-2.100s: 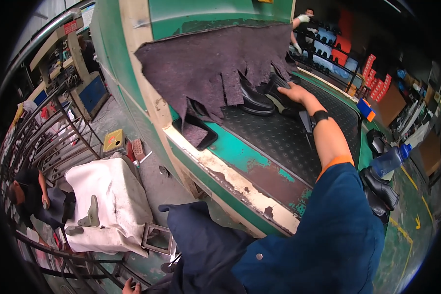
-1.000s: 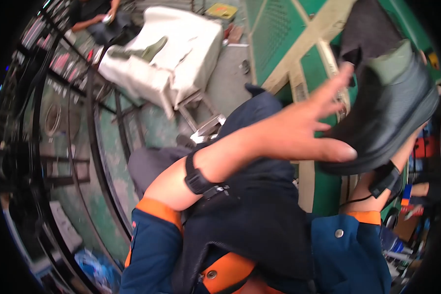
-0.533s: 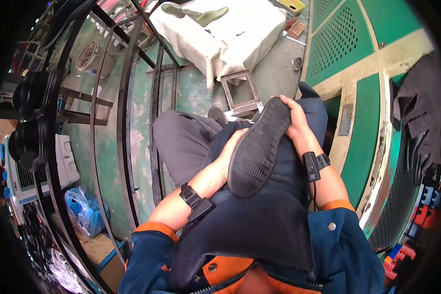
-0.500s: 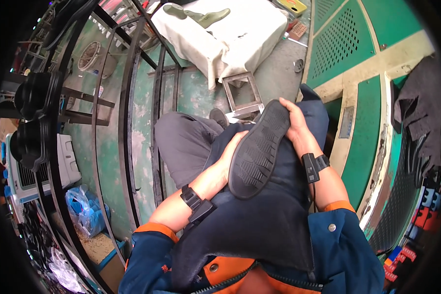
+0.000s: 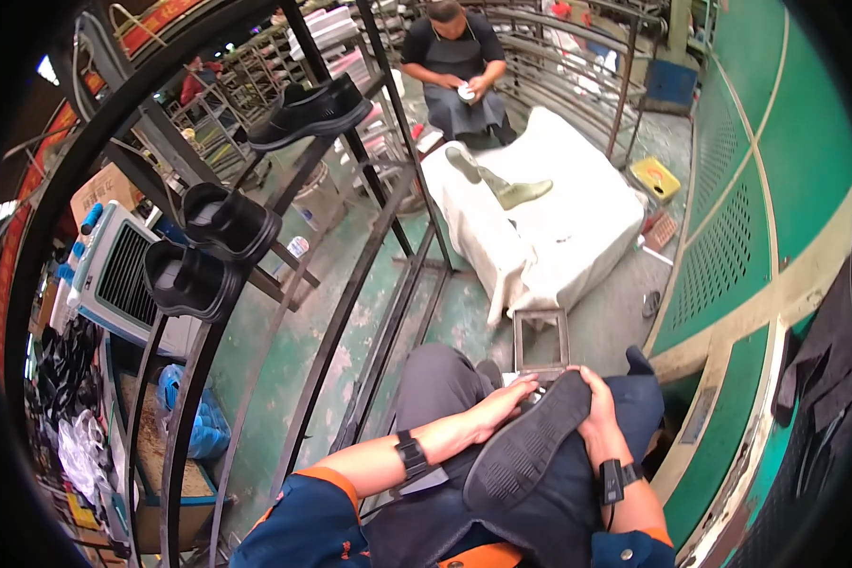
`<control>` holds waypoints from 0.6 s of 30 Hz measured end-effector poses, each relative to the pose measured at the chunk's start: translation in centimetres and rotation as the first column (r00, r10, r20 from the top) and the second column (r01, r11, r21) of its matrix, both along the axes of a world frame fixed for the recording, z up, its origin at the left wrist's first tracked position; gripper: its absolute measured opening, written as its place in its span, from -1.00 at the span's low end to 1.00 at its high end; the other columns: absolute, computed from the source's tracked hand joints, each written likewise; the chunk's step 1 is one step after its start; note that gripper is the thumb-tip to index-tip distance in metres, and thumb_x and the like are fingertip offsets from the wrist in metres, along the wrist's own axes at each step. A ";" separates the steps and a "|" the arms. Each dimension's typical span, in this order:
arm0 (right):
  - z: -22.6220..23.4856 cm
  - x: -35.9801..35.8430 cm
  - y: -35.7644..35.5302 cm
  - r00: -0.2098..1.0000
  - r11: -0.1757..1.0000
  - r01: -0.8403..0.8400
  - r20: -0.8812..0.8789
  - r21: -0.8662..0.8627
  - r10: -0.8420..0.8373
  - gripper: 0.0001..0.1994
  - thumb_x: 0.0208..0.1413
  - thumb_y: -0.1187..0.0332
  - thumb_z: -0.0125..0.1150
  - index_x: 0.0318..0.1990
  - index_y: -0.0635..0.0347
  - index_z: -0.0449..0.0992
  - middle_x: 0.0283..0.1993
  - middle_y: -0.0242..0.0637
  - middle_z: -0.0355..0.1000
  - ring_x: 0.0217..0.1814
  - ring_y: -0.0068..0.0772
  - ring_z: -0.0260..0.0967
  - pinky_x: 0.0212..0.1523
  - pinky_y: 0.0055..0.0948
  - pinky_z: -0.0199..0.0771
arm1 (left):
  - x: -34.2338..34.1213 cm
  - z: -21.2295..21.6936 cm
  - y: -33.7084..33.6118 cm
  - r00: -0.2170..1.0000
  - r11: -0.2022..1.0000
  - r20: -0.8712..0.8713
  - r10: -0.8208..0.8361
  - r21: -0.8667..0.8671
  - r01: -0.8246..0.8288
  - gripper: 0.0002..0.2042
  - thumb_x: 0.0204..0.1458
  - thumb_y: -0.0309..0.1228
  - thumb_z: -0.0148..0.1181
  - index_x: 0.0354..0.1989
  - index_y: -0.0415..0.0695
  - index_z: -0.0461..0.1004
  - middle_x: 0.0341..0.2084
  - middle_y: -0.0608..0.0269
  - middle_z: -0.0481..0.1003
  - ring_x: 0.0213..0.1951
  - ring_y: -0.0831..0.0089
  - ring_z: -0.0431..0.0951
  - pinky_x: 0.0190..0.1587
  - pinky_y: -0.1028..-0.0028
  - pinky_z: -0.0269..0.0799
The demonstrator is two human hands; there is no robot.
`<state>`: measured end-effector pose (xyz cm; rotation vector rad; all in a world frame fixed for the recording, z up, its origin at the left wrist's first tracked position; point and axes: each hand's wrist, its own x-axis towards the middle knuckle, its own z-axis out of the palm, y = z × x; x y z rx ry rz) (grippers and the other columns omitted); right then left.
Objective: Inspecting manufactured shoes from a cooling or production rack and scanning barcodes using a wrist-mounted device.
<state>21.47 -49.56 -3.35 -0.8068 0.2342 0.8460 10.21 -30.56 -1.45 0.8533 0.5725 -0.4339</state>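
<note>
Left hand (image 5: 499, 409) now heelward along black shoe (image 5: 525, 448), fingers outstretched; right hand (image 5: 598, 405) around heel (image 5: 570, 386); lettered carton (image 5: 107, 189) leftward.

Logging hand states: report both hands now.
Left hand: beside the black shoe; whether it grips cannot be told.
Right hand: closed, holding that shoe.

left hand (image 5: 502, 409), fingers (image 5: 523, 386) nearly straight, pointing up and rightward; right hand (image 5: 599, 407) curled in a grip; left forearm (image 5: 374, 466) slanting, right forearm (image 5: 640, 508) steeper.
</note>
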 end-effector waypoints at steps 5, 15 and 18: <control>1.1 -0.1 0.1 0.997 0.997 0.064 0.033 0.031 -0.066 -0.71 0.32 0.25 0.06 -0.05 0.32 0.52 -0.19 -0.13 0.57 -0.18 -0.22 0.58 -0.08 -0.24 0.64 | 3.6 -1.7 -0.1 0.965 0.894 0.094 -0.245 0.407 0.188 -0.51 0.36 -0.03 -0.08 0.17 -0.15 0.53 0.13 0.22 0.52 0.19 0.37 0.43 0.27 0.36 0.26; 0.1 0.0 0.1 0.992 0.993 0.115 0.050 0.008 -0.115 -0.75 0.26 0.29 0.09 -0.06 0.27 0.51 -0.21 -0.17 0.56 -0.19 -0.25 0.56 -0.07 -0.28 0.63 | 2.9 0.7 -0.2 0.958 0.979 0.236 -0.163 -0.083 0.186 -0.24 0.37 0.13 -0.28 0.57 -0.12 -0.20 0.58 0.24 -0.24 0.56 0.36 -0.24 0.55 0.31 -0.33; 0.4 -0.2 0.6 0.988 0.992 0.127 0.084 0.015 -0.128 -0.75 0.26 0.32 0.07 -0.07 0.30 0.53 -0.20 -0.19 0.55 -0.17 -0.30 0.55 -0.07 -0.35 0.61 | 3.1 1.4 0.1 0.959 0.975 0.237 -0.153 -0.119 0.185 -0.23 0.37 0.12 -0.25 0.57 -0.15 -0.20 0.57 0.21 -0.21 0.55 0.37 -0.20 0.55 0.31 -0.29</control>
